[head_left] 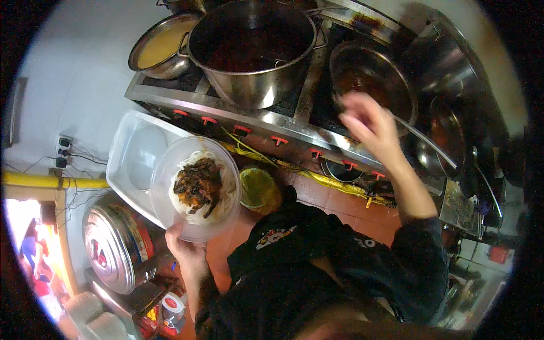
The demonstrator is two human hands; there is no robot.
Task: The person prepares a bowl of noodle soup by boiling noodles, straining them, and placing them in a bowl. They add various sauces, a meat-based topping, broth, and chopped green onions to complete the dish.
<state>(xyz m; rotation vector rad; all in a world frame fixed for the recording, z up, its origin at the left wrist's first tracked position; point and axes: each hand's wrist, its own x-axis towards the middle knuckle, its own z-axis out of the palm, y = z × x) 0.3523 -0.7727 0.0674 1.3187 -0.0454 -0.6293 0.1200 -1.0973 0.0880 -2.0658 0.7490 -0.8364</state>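
Observation:
My left hand (185, 244) grips the rim of a round translucent plastic bowl (229, 216). White noodles (180, 202) lie in it under a heap of dark brown, saucy topping (199, 185). Blurred by motion, my right hand (367, 121) is over the front of the stove, before a wide metal pan (393, 76) with dark reddish-brown contents. Its fingers are curled, and whether they hold anything is unclear. A long metal handle (429, 144) slants from the pan past my right wrist, seemingly a ladle's.
A large steel stockpot (263, 85) and a metal bowl of yellowish liquid (163, 49) stand on the stove (280, 121). Red knobs (278, 140) and a yellow pipe (331, 182) run along its front. Left are a white plastic tub (121, 170) and a lidded steel drum (110, 250).

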